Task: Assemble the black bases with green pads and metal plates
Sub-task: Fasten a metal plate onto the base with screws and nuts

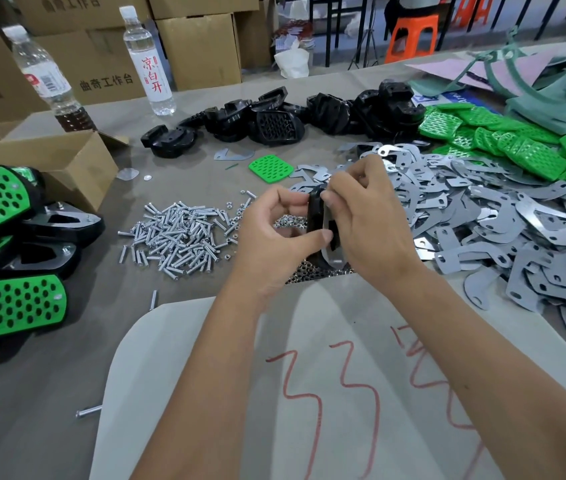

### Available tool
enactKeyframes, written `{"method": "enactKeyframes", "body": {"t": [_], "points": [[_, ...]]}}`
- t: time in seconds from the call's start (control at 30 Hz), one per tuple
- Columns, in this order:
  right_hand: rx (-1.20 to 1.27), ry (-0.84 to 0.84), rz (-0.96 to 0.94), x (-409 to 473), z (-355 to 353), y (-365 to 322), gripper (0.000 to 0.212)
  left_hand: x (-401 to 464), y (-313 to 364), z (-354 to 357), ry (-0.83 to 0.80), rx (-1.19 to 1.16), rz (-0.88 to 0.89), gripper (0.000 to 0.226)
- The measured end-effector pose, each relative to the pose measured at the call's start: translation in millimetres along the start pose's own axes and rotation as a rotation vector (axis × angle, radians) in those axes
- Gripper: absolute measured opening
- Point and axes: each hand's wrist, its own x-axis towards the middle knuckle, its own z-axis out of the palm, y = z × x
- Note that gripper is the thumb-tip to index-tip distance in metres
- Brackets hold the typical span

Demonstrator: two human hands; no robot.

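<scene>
- Holding a black base (pixel 315 216) on edge above the table, I grip it with both hands: my left hand (pixel 274 233) pinches its near edge with thumb and curled fingers, my right hand (pixel 364 216) curls round its right side, where a metal plate (pixel 335 252) lies against it.
- Nearest me lies a pale sheet (pixel 309 375) with red marks, which both forearms cross; it is the one bare stretch, with a lone screw (pixel 88 411) just off its left edge.
- Left of my hands sits a screw pile (pixel 177 233), and small nuts (pixel 312 270) lie right under the base, so there is little free room below my grip.
- At the left edge, finished pieces (pixel 14 254) with green tops are stacked against a cardboard box (pixel 49 161).
- Right of my hand the plate heap (pixel 499 230) spreads to the table's right edge and crowds that side.
- Beyond my hands one green pad (pixel 270 168) lies alone, with open table (pixel 184 168) to its left.
- Farther back a row of black bases (pixel 274 119) stretches across, and a pad heap (pixel 503 140) lies at the right.
- Two bottles (pixel 148 60) stand at the far left edge, cartons (pixel 198 46) behind them, and an orange stool (pixel 413 38) well beyond.
</scene>
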Motion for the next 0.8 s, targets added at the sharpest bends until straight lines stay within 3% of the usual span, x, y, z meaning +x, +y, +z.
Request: {"method": "enactKeyframes", "body": {"t": [0.2, 0.37, 0.43, 0.5, 0.63, 0.7, 0.8], "points": [[0.239, 0.217, 0.053, 2, -2, -1, 0.021, 0, -2, 23, 0.117, 0.039, 0.211, 0.054], [0.313, 0.234, 0.156, 1, 3, -9, 0.022, -1, -6, 30, 0.265, 0.211, 0.337, 0.060], [0.355, 0.150, 0.117, 2, 2, -8, 0.020, 3, -10, 27, 0.344, 0.234, 0.293, 0.064], [0.368, 0.043, 0.065, 5, -4, -3, 0.015, 8, -15, 20, 0.452, 0.130, 0.092, 0.066], [0.130, -0.363, -0.022, 7, -17, 25, 0.009, 19, -16, 1, 0.464, -0.527, -0.286, 0.038], [0.023, -0.583, -0.012, 4, -22, 31, 0.011, 23, -13, -9, 0.452, -0.735, -0.319, 0.037], [0.068, -0.680, 0.050, 4, -22, 28, 0.021, 27, -11, -18, 0.415, -0.906, -0.349, 0.040]]}}
